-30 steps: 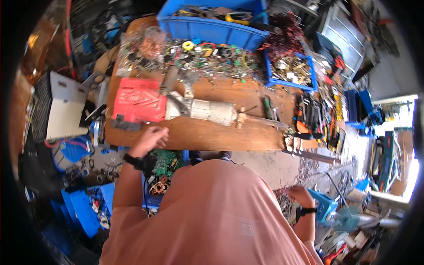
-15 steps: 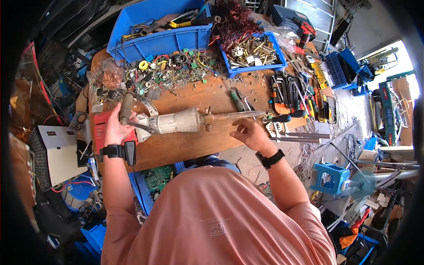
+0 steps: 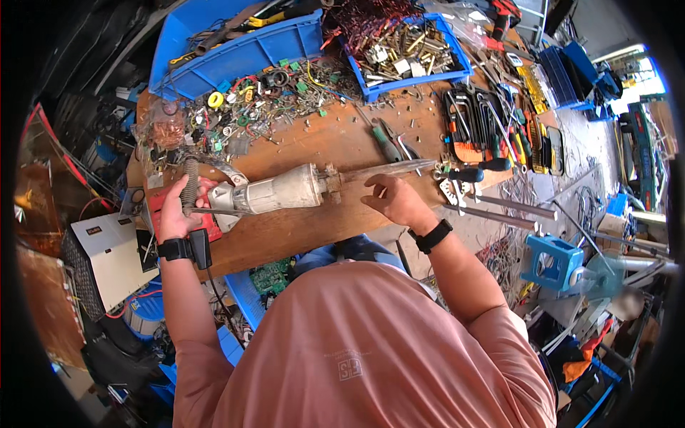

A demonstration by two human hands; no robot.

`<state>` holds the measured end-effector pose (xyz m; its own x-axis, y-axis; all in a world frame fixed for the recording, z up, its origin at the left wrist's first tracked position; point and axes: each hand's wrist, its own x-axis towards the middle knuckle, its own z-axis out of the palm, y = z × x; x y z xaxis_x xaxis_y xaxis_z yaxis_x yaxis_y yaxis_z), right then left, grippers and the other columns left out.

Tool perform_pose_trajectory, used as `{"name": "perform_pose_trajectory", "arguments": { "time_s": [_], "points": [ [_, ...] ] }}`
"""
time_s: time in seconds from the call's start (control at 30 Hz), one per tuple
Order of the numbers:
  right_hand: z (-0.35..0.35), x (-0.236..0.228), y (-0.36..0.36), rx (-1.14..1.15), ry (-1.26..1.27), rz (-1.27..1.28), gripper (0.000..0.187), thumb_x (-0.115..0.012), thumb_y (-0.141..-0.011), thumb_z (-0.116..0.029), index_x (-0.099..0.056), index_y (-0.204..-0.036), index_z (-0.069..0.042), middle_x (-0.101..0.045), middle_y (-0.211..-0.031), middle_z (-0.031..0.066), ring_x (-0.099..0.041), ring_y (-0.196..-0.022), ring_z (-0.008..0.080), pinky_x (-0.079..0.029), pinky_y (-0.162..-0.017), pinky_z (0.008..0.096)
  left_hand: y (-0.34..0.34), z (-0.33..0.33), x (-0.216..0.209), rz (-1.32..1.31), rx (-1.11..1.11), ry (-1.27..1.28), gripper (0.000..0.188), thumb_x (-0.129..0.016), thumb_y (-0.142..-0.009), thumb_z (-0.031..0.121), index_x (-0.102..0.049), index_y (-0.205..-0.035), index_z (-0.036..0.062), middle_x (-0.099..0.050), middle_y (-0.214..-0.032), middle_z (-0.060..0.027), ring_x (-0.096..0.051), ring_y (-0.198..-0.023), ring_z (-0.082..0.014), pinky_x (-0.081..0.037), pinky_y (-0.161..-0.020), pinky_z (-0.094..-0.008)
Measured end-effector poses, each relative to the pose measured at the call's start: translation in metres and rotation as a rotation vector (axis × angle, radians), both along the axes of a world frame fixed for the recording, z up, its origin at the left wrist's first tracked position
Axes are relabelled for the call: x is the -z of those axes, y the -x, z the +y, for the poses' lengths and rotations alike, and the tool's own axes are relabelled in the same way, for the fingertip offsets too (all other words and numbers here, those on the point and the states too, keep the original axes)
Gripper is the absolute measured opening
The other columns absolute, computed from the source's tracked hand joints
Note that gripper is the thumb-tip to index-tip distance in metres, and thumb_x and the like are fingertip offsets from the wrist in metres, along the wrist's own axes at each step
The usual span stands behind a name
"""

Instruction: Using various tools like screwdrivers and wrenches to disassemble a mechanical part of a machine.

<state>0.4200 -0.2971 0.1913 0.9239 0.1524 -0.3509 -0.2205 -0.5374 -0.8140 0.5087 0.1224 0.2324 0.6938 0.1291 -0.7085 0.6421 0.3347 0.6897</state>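
Note:
A pale grey demolition hammer (image 3: 280, 192) lies across the wooden table in front of me, its body level. A long pointed chisel (image 3: 389, 169) sticks out of its front collar toward the right. My left hand (image 3: 177, 216) is wrapped round the rear end of the hammer, beside a coiled spring-like grip (image 3: 190, 183); part of the fingers is hidden behind it. Just on the near side of the chisel hovers my right hand (image 3: 398, 202), empty, with thumb and fingers curved and apart.
Beyond the hammer lie scattered small parts (image 3: 264, 96), a large blue bin (image 3: 250, 60) and a blue tray (image 3: 414, 83) of brass-coloured pieces. Hex keys (image 3: 467, 114) and screwdrivers (image 3: 464, 175) lie at the right. Metal bars (image 3: 499, 214) jut past the table edge.
My right hand has shifted slightly left along the chisel toward the collar. My left hand stays at the hammer's rear. The whole view has tilted a little.

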Motion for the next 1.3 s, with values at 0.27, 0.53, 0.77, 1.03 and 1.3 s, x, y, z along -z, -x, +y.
{"name": "perform_pose_trajectory", "arguments": {
  "time_s": [0.27,0.53,0.77,1.03,1.3],
  "points": [
    [-0.042,0.046,0.093,0.134,0.165,0.211,0.038,-0.063,-0.071,-0.027,-0.060,-0.097,-0.001,-0.062,-0.083,0.0178,-0.061,-0.078,0.0313,-0.047,-0.070,0.0372,-0.010,-0.023,-0.017,-0.014,0.194,-0.489,0.019,-0.059,-0.081,0.024,-0.054,-0.090,0.0074,-0.055,-0.070,-0.0025,-0.048,-0.046,-0.0121,-0.038,-0.035,-0.0234],
    [-0.101,0.171,0.233,0.515,0.151,0.510,0.029,-0.060,-0.072,-0.026,-0.062,-0.084,0.000,-0.062,-0.076,0.0200,-0.060,-0.075,0.0339,-0.046,-0.068,0.0380,-0.025,-0.014,0.005,-0.084,0.797,-1.523,0.052,-0.062,-0.075,0.033,-0.050,-0.108,-0.0062,-0.058,-0.100,-0.0235,-0.056,-0.092,-0.0363,-0.043,-0.081,-0.0381],
    [-0.108,0.244,0.333,0.641,0.139,0.909,0.034,-0.056,-0.077,-0.031,-0.060,-0.063,-0.001,-0.059,-0.057,0.0118,-0.059,-0.052,0.0227,-0.046,-0.055,0.0346,-0.022,-0.035,0.000,-0.150,0.861,-1.751,0.050,-0.061,-0.075,0.033,-0.052,-0.105,-0.0057,-0.057,-0.099,-0.0253,-0.054,-0.093,-0.0388,-0.042,-0.081,-0.0402],
    [-0.094,0.222,0.263,0.798,0.010,0.758,0.028,-0.058,-0.076,-0.024,-0.061,-0.077,0.003,-0.060,-0.064,0.0139,-0.059,-0.056,0.0232,-0.046,-0.055,0.0341,-0.020,-0.029,-0.001,-0.101,0.838,-1.686,0.042,-0.059,-0.076,0.030,-0.054,-0.100,-0.0038,-0.060,-0.091,-0.0218,-0.056,-0.087,-0.0367,-0.043,-0.076,-0.0384],
    [-0.091,0.230,0.246,0.633,0.051,0.641,0.025,-0.056,-0.080,-0.023,-0.061,-0.086,0.000,-0.059,-0.064,0.0074,-0.057,-0.054,0.0176,-0.046,-0.048,0.0297,-0.023,-0.036,0.001,-0.130,0.819,-1.650,0.041,-0.058,-0.076,0.027,-0.053,-0.102,-0.0045,-0.060,-0.090,-0.0216,-0.058,-0.084,-0.0352,-0.044,-0.075,-0.0374]
  ]
}}
